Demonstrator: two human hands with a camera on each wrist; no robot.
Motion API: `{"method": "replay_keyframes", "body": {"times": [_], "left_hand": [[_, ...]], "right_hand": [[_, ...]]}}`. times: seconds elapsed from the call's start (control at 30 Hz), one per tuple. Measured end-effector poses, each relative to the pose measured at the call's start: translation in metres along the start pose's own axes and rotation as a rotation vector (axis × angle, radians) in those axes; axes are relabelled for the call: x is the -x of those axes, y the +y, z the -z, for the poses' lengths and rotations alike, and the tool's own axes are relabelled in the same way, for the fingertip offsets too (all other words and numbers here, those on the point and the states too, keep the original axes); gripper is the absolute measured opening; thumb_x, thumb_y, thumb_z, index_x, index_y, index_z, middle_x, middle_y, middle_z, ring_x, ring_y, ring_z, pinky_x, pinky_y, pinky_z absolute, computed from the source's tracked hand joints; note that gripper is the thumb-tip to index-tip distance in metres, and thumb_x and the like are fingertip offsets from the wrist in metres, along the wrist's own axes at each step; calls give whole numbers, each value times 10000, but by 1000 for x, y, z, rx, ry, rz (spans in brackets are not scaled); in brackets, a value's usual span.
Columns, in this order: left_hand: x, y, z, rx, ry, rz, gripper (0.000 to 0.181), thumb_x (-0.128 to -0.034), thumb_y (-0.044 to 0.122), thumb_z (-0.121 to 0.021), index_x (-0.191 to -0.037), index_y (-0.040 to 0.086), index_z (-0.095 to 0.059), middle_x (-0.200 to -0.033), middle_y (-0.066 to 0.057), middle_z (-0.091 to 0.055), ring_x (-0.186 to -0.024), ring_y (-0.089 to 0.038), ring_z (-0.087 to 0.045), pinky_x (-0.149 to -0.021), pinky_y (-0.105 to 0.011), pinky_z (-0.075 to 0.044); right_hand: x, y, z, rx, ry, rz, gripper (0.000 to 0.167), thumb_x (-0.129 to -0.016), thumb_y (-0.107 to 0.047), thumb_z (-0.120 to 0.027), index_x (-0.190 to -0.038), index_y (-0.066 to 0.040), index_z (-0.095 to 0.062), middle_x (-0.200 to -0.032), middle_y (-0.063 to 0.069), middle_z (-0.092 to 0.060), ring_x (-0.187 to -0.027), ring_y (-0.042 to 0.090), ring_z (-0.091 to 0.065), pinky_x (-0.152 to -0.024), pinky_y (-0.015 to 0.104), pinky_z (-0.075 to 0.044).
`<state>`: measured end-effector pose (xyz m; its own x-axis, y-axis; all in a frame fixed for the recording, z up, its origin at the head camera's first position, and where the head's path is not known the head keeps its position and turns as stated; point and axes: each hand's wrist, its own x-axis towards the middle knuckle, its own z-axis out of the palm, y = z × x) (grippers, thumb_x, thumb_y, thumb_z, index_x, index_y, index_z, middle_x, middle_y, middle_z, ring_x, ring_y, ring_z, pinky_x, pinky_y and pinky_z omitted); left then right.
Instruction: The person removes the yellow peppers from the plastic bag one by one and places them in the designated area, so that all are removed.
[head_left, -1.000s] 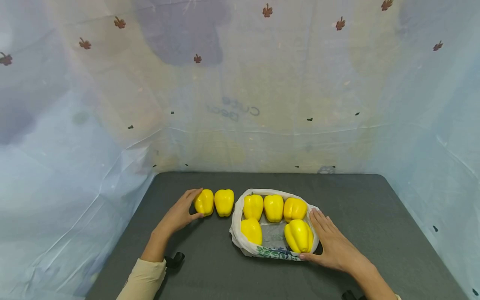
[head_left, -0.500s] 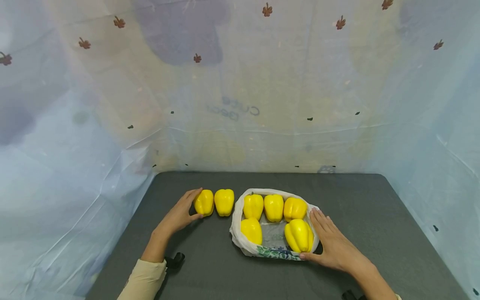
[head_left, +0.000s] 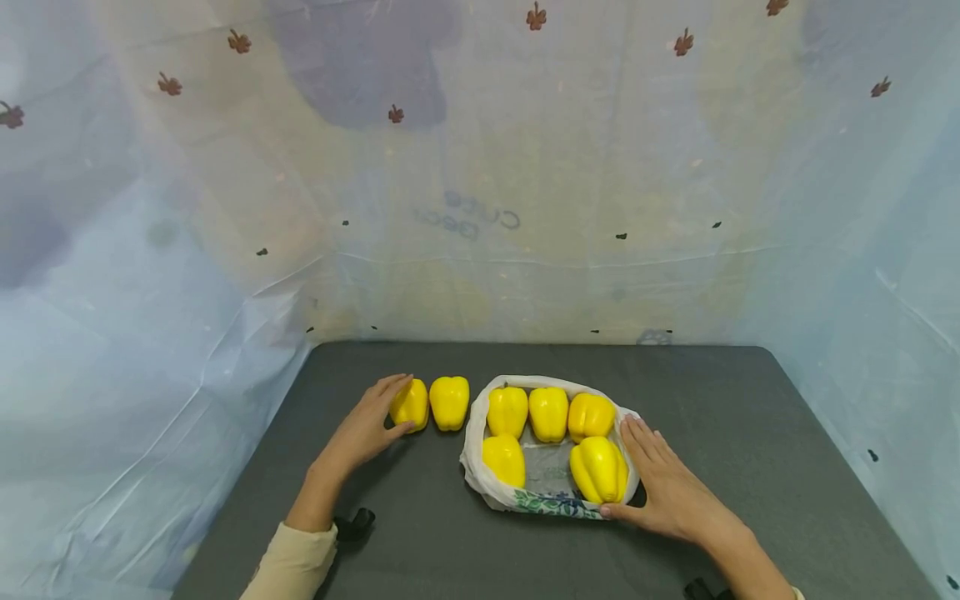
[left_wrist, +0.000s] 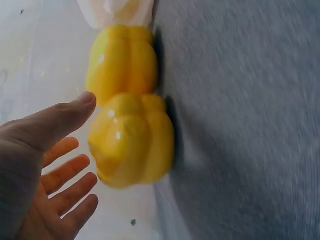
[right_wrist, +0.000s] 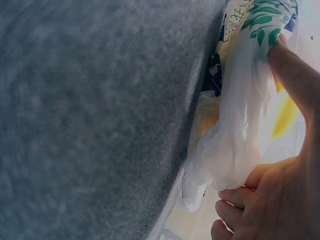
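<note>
Two yellow bell peppers stand side by side on the dark table, left of a white plastic bag (head_left: 558, 510) with rolled-down rim and a green-blue leaf print. My left hand (head_left: 367, 427) is at the outer pepper (head_left: 412, 406), thumb and fingers spread and loosely bent. In the left wrist view its fingers (left_wrist: 70, 177) appear apart from that pepper (left_wrist: 134, 142). The second pepper (head_left: 450, 404) stands between it and the bag. Several more yellow peppers (head_left: 598, 469) sit inside the bag. My right hand (head_left: 671, 492) rests against the bag's right side, fingers straight, thumb at the front corner.
The dark grey table (head_left: 480, 562) has a rounded far edge. Pale patterned sheeting (head_left: 480, 292) hangs behind it and on both sides. A black wrist strap (head_left: 355, 527) shows below my left forearm.
My left hand has shifted slightly right and up, covering a bit more of the outer pepper. The peppers, the bag and my right hand hold their places; the head view has tilted slightly.
</note>
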<state>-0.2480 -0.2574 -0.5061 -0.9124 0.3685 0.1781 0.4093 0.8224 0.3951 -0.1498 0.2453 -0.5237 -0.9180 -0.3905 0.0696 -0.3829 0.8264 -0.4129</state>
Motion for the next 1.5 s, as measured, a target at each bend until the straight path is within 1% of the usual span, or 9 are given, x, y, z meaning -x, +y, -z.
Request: {"method": "replay_keyframes", "body": {"times": [0.13, 0.4, 0.53, 0.57, 0.67, 0.87, 1.0, 1.23, 1.5], "left_hand": [[0, 15, 1, -27, 34, -18, 804, -970, 262, -839, -1644, 101, -433, -1664, -161, -406, -1503, -431, -424, -1178, -659, -420], [1, 49, 6, -48, 70, -63, 735, -980, 315, -826, -1606, 107, -502, -1615, -131, -485, -1460, -384, -498, -1157, -609, -469], [3, 66, 5, -48, 66, -93, 722, -976, 339, -827, -1590, 110, -523, -1598, -122, -510, -1452, -369, -512, -1151, -586, -483], [3, 70, 5, -50, 67, -101, 721, -973, 343, -829, -1587, 114, -528, -1595, -117, -516, -1451, -363, -515, -1148, -579, -487], [5, 81, 4, -38, 71, -124, 722, -964, 339, -839, -1582, 123, -535, -1588, -103, -528, -1452, -350, -520, -1146, -566, -494], [7, 103, 0, 56, 16, -136, 720, -975, 317, -829, -1594, 129, -514, -1586, -86, -518, -1465, -306, -508, -1166, -505, -490], [8, 117, -6, 61, -28, -144, 715, -979, 359, -818, -1594, 150, -518, -1581, -71, -524, -1453, -292, -519, -1166, -493, -491], [7, 131, -20, 35, -21, -212, 657, -973, 355, -829, -1540, 144, -572, -1525, -47, -569, -1401, -268, -562, -1150, -462, -506], [3, 144, -33, 9, -28, -234, 592, -967, 351, -837, -1477, 137, -626, -1468, -38, -598, -1340, -240, -600, -1120, -455, -527]], "right_hand": [[0, 0, 1, -3, 2, 0, 1286, -851, -808, -715, -1697, 17, -208, -1773, 227, -154, -1633, 437, -151, -1352, 407, 12], [-1, -1, 4, 6, -9, 1, 1297, -848, -818, -708, -1694, 28, -206, -1769, 242, -152, -1630, 447, -155, -1353, 488, -54], [-1, -1, 2, 5, -19, -7, 1302, -845, -830, -698, -1698, 19, -201, -1775, 227, -141, -1635, 436, -145, -1347, 382, 34], [-1, -1, 2, 8, -12, 1, 1298, -847, -826, -700, -1694, 26, -208, -1771, 235, -152, -1630, 445, -157, -1352, 409, 12], [-1, 0, 1, 7, -12, -2, 1296, -849, -831, -692, -1697, 21, -206, -1774, 226, -148, -1634, 438, -152, -1342, 361, 49], [-1, -1, 1, 8, -14, -4, 1304, -844, -837, -692, -1697, 20, -204, -1775, 223, -147, -1634, 435, -154, -1315, 290, 101], [-1, -1, 1, 9, -8, -5, 1305, -842, -834, -698, -1696, 23, -207, -1774, 226, -151, -1634, 434, -158, -1298, 255, 122], [0, -1, 1, 10, -3, -2, 1301, -845, -829, -700, -1693, 28, -212, -1771, 231, -158, -1630, 439, -165, -1348, 380, 27], [0, -2, 3, 12, 3, 2, 1298, -845, -824, -706, -1689, 34, -221, -1767, 239, -166, -1626, 445, -174, -1353, 480, -58]]}}
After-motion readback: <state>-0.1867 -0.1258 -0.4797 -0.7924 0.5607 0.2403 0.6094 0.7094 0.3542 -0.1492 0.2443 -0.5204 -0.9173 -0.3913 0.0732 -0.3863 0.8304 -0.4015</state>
